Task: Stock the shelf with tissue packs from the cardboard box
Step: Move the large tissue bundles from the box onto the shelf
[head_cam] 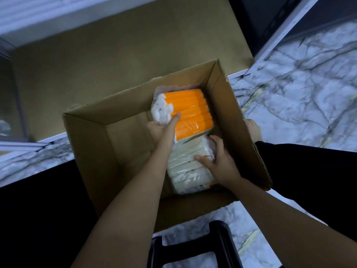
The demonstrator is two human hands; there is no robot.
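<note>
An open cardboard box (92,144) stands on the floor below me. Inside, at its right side, lie two wrapped tissue packs: an orange pack (193,111) at the far end and a white pack (185,167) nearer to me. My left hand (164,128) grips the near left corner of the orange pack, thumb on top, fingers under it. My right hand (218,159) grips the right edge of the white pack, thumb across its top. The left half of the box floor is bare cardboard.
A low shelf board (119,45), tan and bare, lies just beyond the box, with white metal uprights (278,37) at its right. Marble-patterned floor (309,97) surrounds the box. A black stool (218,246) sits close below me. My dark trouser legs flank the box.
</note>
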